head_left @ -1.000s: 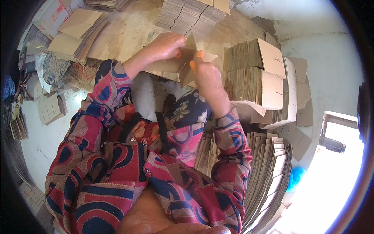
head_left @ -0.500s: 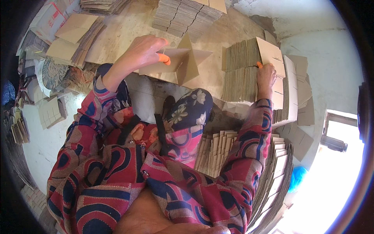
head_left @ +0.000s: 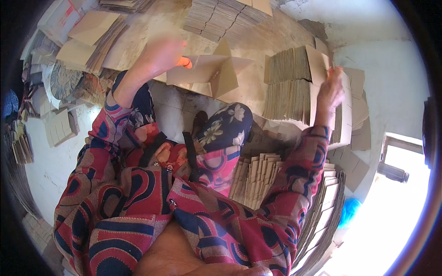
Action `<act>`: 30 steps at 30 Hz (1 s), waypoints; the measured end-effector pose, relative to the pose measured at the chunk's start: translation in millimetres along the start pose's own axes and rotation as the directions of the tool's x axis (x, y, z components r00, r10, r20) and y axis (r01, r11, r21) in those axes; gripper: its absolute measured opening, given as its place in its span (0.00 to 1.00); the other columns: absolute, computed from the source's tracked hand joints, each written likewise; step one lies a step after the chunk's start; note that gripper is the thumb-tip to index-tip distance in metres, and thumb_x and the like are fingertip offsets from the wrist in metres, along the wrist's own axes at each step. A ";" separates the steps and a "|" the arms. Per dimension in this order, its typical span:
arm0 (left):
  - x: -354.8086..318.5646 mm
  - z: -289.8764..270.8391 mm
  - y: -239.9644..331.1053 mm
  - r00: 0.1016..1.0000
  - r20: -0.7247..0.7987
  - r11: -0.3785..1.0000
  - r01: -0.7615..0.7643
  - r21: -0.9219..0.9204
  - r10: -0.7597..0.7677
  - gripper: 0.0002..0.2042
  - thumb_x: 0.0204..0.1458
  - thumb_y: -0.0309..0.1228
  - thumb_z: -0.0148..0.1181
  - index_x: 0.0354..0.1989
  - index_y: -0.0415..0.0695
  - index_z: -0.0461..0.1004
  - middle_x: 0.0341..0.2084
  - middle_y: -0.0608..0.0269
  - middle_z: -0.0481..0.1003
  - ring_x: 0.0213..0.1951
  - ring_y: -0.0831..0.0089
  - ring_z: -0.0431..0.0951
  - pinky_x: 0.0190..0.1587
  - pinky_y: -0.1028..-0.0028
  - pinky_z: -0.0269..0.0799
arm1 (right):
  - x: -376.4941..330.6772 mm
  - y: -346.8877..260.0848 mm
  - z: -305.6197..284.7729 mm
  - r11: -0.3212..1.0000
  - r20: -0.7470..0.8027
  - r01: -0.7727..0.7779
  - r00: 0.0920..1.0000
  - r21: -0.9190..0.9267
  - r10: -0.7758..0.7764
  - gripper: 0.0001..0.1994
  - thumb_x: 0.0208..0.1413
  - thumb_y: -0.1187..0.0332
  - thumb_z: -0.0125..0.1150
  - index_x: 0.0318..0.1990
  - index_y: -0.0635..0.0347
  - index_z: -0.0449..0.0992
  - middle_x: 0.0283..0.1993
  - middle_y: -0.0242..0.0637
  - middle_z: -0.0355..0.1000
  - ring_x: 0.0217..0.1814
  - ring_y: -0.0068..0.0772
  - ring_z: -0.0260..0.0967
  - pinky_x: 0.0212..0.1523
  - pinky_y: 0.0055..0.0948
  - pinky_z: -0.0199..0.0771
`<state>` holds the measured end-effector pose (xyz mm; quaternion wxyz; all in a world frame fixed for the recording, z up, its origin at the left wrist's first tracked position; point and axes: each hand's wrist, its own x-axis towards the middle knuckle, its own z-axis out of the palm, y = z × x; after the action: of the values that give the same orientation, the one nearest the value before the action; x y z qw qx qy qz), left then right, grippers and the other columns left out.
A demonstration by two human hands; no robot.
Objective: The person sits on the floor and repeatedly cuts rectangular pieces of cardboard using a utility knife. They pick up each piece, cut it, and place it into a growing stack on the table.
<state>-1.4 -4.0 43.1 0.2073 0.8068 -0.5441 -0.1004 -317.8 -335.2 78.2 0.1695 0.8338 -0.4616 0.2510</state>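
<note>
My left hand, with an orange cover on one fingertip, holds a partly folded brown cardboard box blank at its left edge, above the floor in front of me. My right hand reaches out to the right and grips the top flat cardboard sheet of a tall stack of blanks. My patterned sleeves and floral-clothed knee fill the middle of the view.
More stacks of flat cardboard lie at the top, top left, lower right and between my legs. A round woven item sits at left. A bright doorway is at right.
My right hand left the folded blank and moved right to the stack, now lifting its top sheet. My left hand kept the blank and shifted slightly.
</note>
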 end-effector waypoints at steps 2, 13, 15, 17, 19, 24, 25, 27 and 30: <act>-7.2 3.8 -9.5 0.994 -0.101 0.998 -0.043 -0.037 0.039 0.26 0.39 0.44 0.70 0.45 0.40 0.77 0.31 0.46 0.78 0.37 0.53 0.78 0.40 0.63 0.72 | -0.2 -31.4 -43.9 1.000 -0.280 0.026 0.960 -0.015 -0.029 0.14 0.58 0.61 0.59 0.47 0.58 0.75 0.41 0.45 0.77 0.27 0.44 0.76 0.24 0.40 0.74; -9.9 35.1 -18.9 0.989 -0.112 0.985 -0.115 -0.125 0.101 0.13 0.44 0.38 0.66 0.33 0.41 0.80 0.23 0.47 0.76 0.29 0.51 0.76 0.32 0.60 0.70 | -28.1 -168.4 -148.4 0.366 0.189 -0.172 0.982 0.915 -0.013 0.23 0.52 0.79 0.63 0.57 0.71 0.69 0.45 0.42 0.74 0.20 0.16 0.67 0.11 0.13 0.57; -9.9 38.6 -20.3 0.985 -0.129 0.982 -0.131 -0.135 0.113 0.10 0.45 0.35 0.65 0.31 0.41 0.80 0.21 0.48 0.75 0.28 0.51 0.76 0.32 0.61 0.70 | -32.3 -178.1 -148.1 0.329 0.212 -0.178 0.975 0.928 -0.071 0.24 0.52 0.79 0.63 0.58 0.71 0.68 0.43 0.41 0.75 0.19 0.15 0.66 0.12 0.13 0.57; -8.1 39.2 -16.4 0.988 -0.102 0.986 -0.128 -0.104 0.117 0.09 0.45 0.34 0.64 0.29 0.42 0.80 0.21 0.49 0.75 0.28 0.52 0.76 0.31 0.61 0.70 | -34.7 -181.7 -143.1 0.297 0.245 -0.200 0.962 0.934 -0.122 0.25 0.52 0.78 0.64 0.59 0.71 0.67 0.38 0.38 0.76 0.18 0.13 0.65 0.12 0.12 0.56; -8.1 40.8 -19.7 0.979 -0.141 0.981 -0.165 -0.105 0.149 0.08 0.45 0.34 0.64 0.28 0.42 0.80 0.20 0.50 0.75 0.27 0.52 0.76 0.31 0.61 0.69 | -35.6 -185.2 -133.4 0.301 0.248 -0.190 0.954 0.935 -0.169 0.25 0.53 0.78 0.63 0.59 0.71 0.67 0.36 0.36 0.76 0.17 0.13 0.64 0.12 0.12 0.57; -6.4 42.3 -19.0 0.965 -0.186 0.969 -0.212 -0.127 0.186 0.08 0.44 0.34 0.64 0.25 0.42 0.79 0.19 0.50 0.74 0.27 0.51 0.75 0.31 0.60 0.69 | -39.5 -192.4 -112.2 0.426 0.229 -0.104 0.939 0.899 -0.255 0.26 0.52 0.75 0.65 0.59 0.67 0.68 0.52 0.44 0.73 0.46 0.24 0.72 0.45 0.22 0.70; -6.7 42.0 -19.6 0.960 -0.201 0.962 -0.228 -0.149 0.196 0.08 0.44 0.34 0.64 0.25 0.42 0.78 0.19 0.49 0.73 0.27 0.51 0.75 0.31 0.60 0.69 | -40.1 -194.8 -108.2 0.458 0.213 -0.067 0.938 0.886 -0.275 0.26 0.52 0.74 0.66 0.59 0.67 0.68 0.54 0.46 0.73 0.50 0.26 0.73 0.49 0.24 0.72; -6.4 41.2 -20.7 0.956 -0.210 0.959 -0.239 -0.154 0.205 0.09 0.44 0.35 0.64 0.24 0.41 0.77 0.19 0.48 0.73 0.27 0.50 0.75 0.30 0.59 0.69 | -40.3 -200.8 -95.9 0.498 0.110 0.084 0.931 0.863 -0.347 0.26 0.52 0.75 0.65 0.59 0.67 0.68 0.51 0.45 0.74 0.44 0.24 0.73 0.42 0.22 0.72; -4.1 43.5 -18.6 0.957 -0.202 0.964 -0.237 -0.120 0.210 0.11 0.44 0.35 0.64 0.22 0.40 0.75 0.18 0.47 0.71 0.28 0.50 0.75 0.30 0.59 0.68 | -45.3 -205.4 -67.6 0.465 -0.045 0.291 0.881 0.836 -0.471 0.27 0.53 0.76 0.63 0.62 0.65 0.65 0.45 0.38 0.76 0.28 0.19 0.70 0.25 0.21 0.70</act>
<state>-4.4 -4.1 -4.4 0.3250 0.7287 -0.6016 -0.0387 -180.2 -163.3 96.9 -0.2331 0.9155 -0.1051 0.3105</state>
